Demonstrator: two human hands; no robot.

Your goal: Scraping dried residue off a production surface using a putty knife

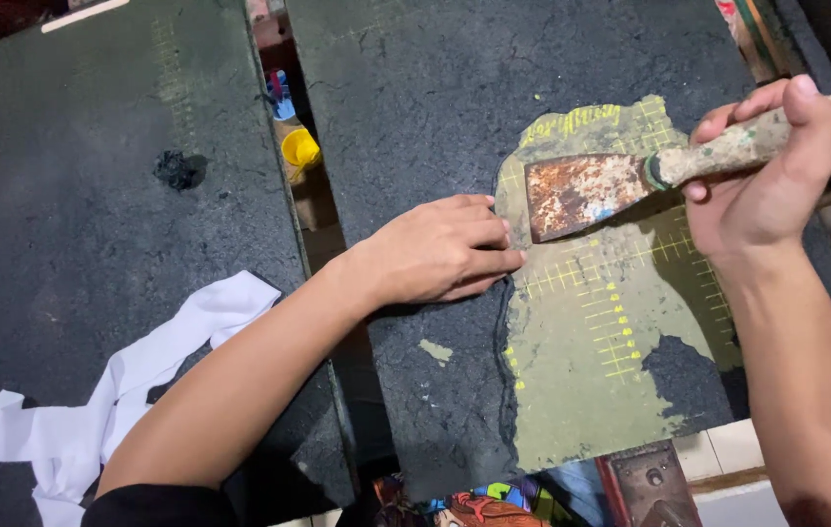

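At about two o'clock in the head view, the right hand is clenching the pale, paint-flecked handle of a scraper, fingers wrapping over the top and thumb lying along the grip. The scraper's long axis is running from the handle end at two o'clock down toward the rusty blade nearer the centre, so the tool is pointing toward eight o'clock, with the blade edge facing the other hand.

Just at nine o'clock from the blade, the left hand is lying flat and released on the dark coated board, palm down, gripping nothing. Its fingertips are pressing at the border where the dark coating is meeting a bare greenish patch marked with yellow ruled lines. The blade's lower corner is sitting just beside those fingertips, near but apparently not touching them. Whether the blade edge is resting on the surface or hovering slightly is hard to tell.

So the left hand is the nearer one to the coating's edge, while the right is holding the tool over the cleared patch, well back along the handle.

At eight o'clock, a crumpled white cloth is lying on a second dark board. At eleven o'clock, a small yellow cap is showing in the gap between the two boards.
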